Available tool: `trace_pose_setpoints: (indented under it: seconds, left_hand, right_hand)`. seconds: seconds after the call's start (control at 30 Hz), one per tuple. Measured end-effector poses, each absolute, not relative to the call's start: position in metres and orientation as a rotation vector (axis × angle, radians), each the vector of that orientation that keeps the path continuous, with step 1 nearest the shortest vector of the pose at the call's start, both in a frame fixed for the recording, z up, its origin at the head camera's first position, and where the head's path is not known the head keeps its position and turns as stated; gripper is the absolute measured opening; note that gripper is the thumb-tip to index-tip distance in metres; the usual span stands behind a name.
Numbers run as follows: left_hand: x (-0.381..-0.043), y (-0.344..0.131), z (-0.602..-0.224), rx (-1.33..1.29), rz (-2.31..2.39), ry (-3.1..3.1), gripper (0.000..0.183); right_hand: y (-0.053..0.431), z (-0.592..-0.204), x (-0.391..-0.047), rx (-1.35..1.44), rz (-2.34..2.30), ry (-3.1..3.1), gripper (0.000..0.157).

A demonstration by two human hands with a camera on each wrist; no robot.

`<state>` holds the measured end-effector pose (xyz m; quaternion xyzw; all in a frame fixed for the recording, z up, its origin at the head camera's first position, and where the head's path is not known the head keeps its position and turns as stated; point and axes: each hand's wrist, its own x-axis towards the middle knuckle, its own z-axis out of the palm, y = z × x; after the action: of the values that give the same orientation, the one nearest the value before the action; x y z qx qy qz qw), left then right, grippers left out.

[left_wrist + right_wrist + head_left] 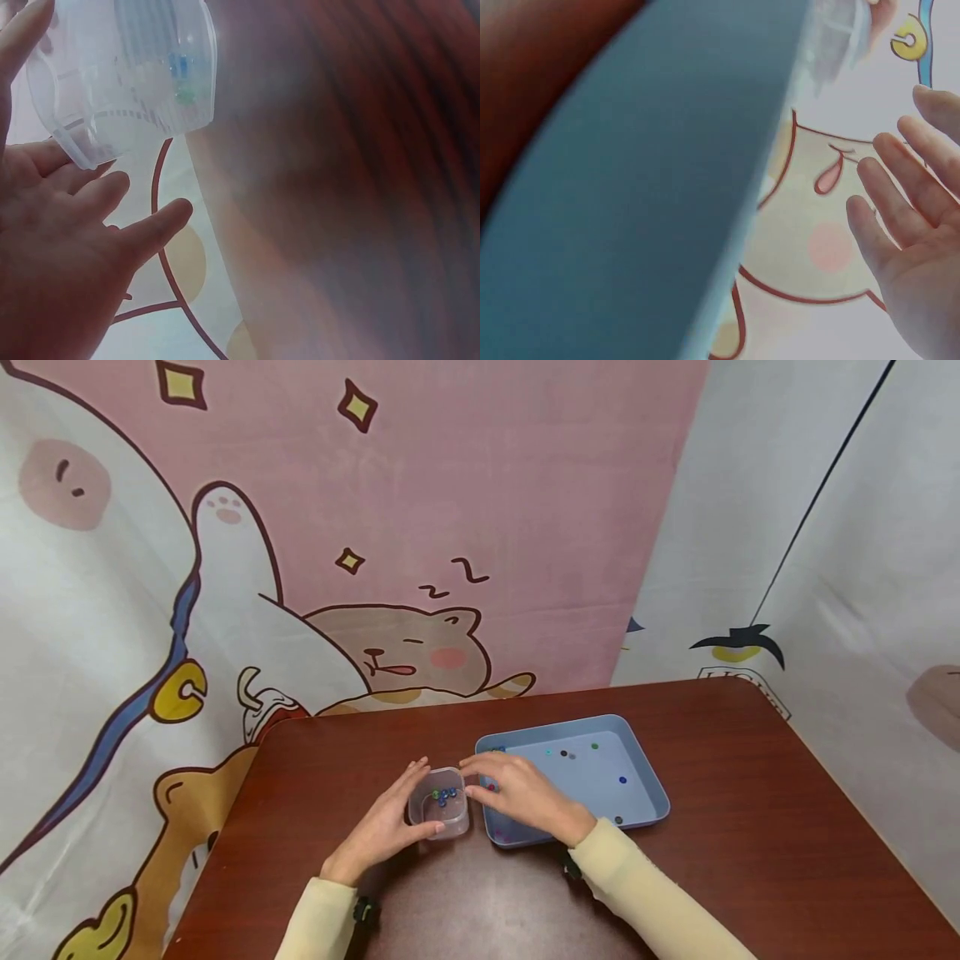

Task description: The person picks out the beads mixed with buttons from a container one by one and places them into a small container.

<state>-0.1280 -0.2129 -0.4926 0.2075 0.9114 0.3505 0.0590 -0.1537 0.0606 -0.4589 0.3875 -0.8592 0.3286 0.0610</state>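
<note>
A small clear plastic tub (453, 832) stands on the table left of the tray, with several blue and green beads (444, 795) inside. My left hand (382, 827) holds the tub from its left side, thumb at the near wall and fingers along the far left. In the left wrist view the tub (142, 112) shows its side wall, and some fingers spread below it. My right hand (525, 793) hovers over the left wall of a blue tray (592, 789), fingertips near the tub's right rim. The right wrist view shows that hand (922, 217) with fingers extended, holding nothing.
Several small coloured beads are scattered in the tray, among them a dark blue one (622, 780) and a green one (595, 746). Brown wooden table (750, 827) lies beneath everything. A cartoon-printed cloth (525, 527) hangs behind the table.
</note>
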Motion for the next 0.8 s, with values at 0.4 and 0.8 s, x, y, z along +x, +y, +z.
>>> trace_pose_setpoints:
  seconds: [0.4,0.8]
  left_hand:
    - [-0.126,-0.212,-0.49,0.567,1.053,2.756,0.098]
    - [-0.124,-0.21,-0.488,0.518,1.079,2.748,0.098]
  right_hand:
    - [0.1,-0.433,-0.165,1.137,0.857,-2.631,0.034]
    - [0.119,-0.433,-0.187,1.191,0.713,-2.726,0.04]
